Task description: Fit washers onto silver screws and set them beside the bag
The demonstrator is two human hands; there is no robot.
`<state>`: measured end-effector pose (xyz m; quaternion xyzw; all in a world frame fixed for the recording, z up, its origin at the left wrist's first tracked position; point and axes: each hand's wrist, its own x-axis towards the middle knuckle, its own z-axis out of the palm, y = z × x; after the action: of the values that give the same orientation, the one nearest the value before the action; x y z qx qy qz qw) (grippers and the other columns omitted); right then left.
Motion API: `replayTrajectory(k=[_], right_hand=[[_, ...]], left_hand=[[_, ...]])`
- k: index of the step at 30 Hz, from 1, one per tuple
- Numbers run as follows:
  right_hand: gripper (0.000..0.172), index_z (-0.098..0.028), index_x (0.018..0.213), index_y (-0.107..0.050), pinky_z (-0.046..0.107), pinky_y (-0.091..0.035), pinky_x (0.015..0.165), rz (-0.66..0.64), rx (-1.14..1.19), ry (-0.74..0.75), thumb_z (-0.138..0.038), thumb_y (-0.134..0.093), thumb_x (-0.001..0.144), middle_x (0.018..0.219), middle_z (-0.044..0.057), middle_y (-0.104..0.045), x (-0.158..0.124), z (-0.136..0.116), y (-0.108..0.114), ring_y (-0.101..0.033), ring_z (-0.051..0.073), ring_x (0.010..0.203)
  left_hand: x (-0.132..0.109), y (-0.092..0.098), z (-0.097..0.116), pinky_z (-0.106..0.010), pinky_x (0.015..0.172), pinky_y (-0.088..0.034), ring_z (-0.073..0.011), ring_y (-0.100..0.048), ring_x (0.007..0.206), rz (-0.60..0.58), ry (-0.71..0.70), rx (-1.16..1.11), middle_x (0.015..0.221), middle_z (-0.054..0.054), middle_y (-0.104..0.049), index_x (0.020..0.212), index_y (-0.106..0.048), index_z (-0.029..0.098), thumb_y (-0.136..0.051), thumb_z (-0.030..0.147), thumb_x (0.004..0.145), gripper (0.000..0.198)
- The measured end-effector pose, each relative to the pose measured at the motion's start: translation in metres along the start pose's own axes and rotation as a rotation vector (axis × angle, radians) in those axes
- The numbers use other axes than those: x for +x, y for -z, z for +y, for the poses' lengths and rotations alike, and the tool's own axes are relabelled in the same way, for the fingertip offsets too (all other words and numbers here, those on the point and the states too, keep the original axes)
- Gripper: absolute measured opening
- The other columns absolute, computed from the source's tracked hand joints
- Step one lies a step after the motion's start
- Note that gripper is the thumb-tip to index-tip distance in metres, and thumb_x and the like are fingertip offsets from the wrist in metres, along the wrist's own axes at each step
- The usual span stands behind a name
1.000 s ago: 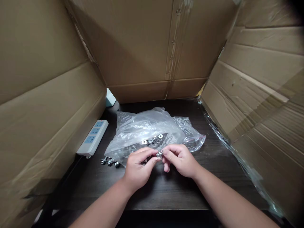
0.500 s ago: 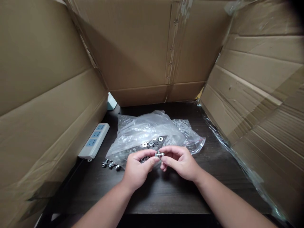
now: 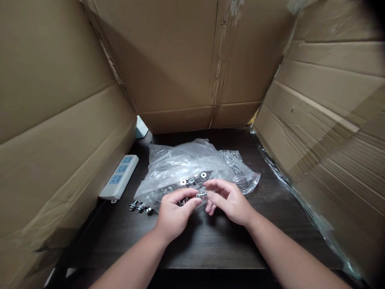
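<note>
A small metal bolt [image 3: 201,194] sits between two hands above the worktop [image 3: 216,249]

The left hand [image 3: 173,212] pinches the bolt's left end between thumb and index finger, while the right hand [image 3: 230,202] has its thumb and index finger parted just beside the other end, though I cannot tell whether the thumb touches it; just beyond lie loose washers [image 3: 203,175] at the mouth of a crumpled plastic bag [image 3: 186,156], three more bolts [image 3: 140,207] rest in a row to the left, a power strip [image 3: 120,178] lies farther left, and cardboard walls [image 3: 177,60] stand around the worktop
</note>
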<state>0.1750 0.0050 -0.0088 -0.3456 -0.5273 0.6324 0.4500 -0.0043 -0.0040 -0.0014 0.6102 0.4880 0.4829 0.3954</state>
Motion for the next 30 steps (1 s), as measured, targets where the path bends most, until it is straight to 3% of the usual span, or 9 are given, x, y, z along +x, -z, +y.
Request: replayTrajectory(k=[4,9,14,17,19,23,26,28,30], right_hand=[[0.033,-0.016,0.101,-0.062,0.027,-0.054,0.054,0.010,-0.028,0.063,-0.029,-0.074,0.074,0.081,0.003,-0.064,-0.003,-0.002,-0.003,-0.065,0.013,0.059],[0.025,-0.013,0.087,-0.066,0.024,-0.050,0.050,0.037,-0.133,0.024,-0.037,-0.068,0.079,0.066,0.001,-0.064,-0.003,-0.003,-0.005,-0.062,0.012,0.051],[0.052,-0.013,0.063,-0.055,0.020,-0.042,0.040,-0.031,-0.147,-0.095,-0.057,-0.045,0.088,0.051,0.000,-0.055,-0.001,0.003,-0.003,-0.057,0.010,0.041],[0.051,-0.012,0.080,-0.059,0.021,-0.046,0.042,-0.021,-0.069,-0.097,-0.059,-0.042,0.088,0.062,0.001,-0.058,0.000,0.005,-0.002,-0.059,0.011,0.044],[0.038,-0.014,0.097,-0.059,0.024,-0.051,0.049,-0.019,-0.055,-0.023,-0.050,-0.057,0.085,0.075,0.002,-0.061,0.000,0.002,-0.002,-0.062,0.011,0.051],[0.040,-0.019,0.107,-0.059,0.028,-0.056,0.061,0.006,-0.029,0.087,-0.032,-0.075,0.072,0.094,0.004,-0.063,-0.003,-0.004,-0.003,-0.066,0.013,0.063],[0.027,-0.014,0.087,-0.065,0.025,-0.053,0.054,0.028,-0.137,0.037,-0.039,-0.069,0.077,0.069,0.002,-0.064,-0.003,-0.001,-0.003,-0.064,0.013,0.054],[0.045,-0.012,0.063,-0.062,0.021,-0.045,0.041,0.042,-0.241,-0.054,-0.051,-0.056,0.085,0.048,0.000,-0.056,-0.002,0.004,-0.002,-0.057,0.011,0.040],[0.060,-0.012,0.055,-0.056,0.019,-0.039,0.036,0.035,-0.249,-0.117,-0.060,-0.041,0.088,0.042,0.000,-0.051,-0.001,0.007,0.000,-0.052,0.010,0.034]], left_hand=[[0.000,0.001,-0.001,-0.024,0.051,-0.052,-0.0127,-0.060,0.051,-0.034,0.070,-0.051,0.066,-0.002,-0.069,0.081,-0.072,0.016,-0.072,0.026,0.072,0.014],[0.000,0.000,0.004,-0.026,0.065,-0.056,-0.0174,-0.067,0.069,0.012,-0.142,0.068,0.076,-0.004,-0.073,0.075,-0.073,0.017,-0.072,0.019,0.070,0.006],[0.000,-0.002,0.005,-0.025,0.064,-0.056,-0.0175,-0.067,0.068,0.001,-0.203,0.122,0.074,-0.004,-0.073,0.073,-0.074,0.018,-0.072,0.018,0.069,0.005],[0.000,-0.002,0.002,-0.027,0.063,-0.056,-0.0183,-0.068,0.068,0.008,-0.105,0.065,0.076,-0.005,-0.073,0.074,-0.074,0.018,-0.072,0.020,0.069,0.006],[0.000,-0.001,-0.001,-0.026,0.058,-0.055,-0.0173,-0.066,0.063,0.004,-0.018,0.003,0.075,-0.004,-0.073,0.077,-0.074,0.017,-0.072,0.022,0.070,0.009],[0.000,0.000,-0.003,-0.024,0.048,-0.050,-0.0132,-0.060,0.050,-0.003,0.100,-0.068,0.071,-0.003,-0.072,0.081,-0.072,0.016,-0.072,0.026,0.070,0.015],[0.000,-0.001,0.001,-0.026,0.060,-0.054,-0.0164,-0.065,0.063,-0.010,-0.035,0.006,0.076,-0.004,-0.073,0.077,-0.073,0.017,-0.072,0.022,0.070,0.008],[-0.001,-0.003,0.002,-0.026,0.065,-0.055,-0.0177,-0.067,0.069,-0.030,-0.154,0.083,0.075,-0.004,-0.073,0.074,-0.074,0.018,-0.071,0.020,0.070,0.005],[0.000,-0.004,0.003,-0.026,0.066,-0.055,-0.0177,-0.067,0.069,-0.032,-0.186,0.115,0.074,-0.004,-0.073,0.073,-0.074,0.018,-0.071,0.019,0.070,0.005]])
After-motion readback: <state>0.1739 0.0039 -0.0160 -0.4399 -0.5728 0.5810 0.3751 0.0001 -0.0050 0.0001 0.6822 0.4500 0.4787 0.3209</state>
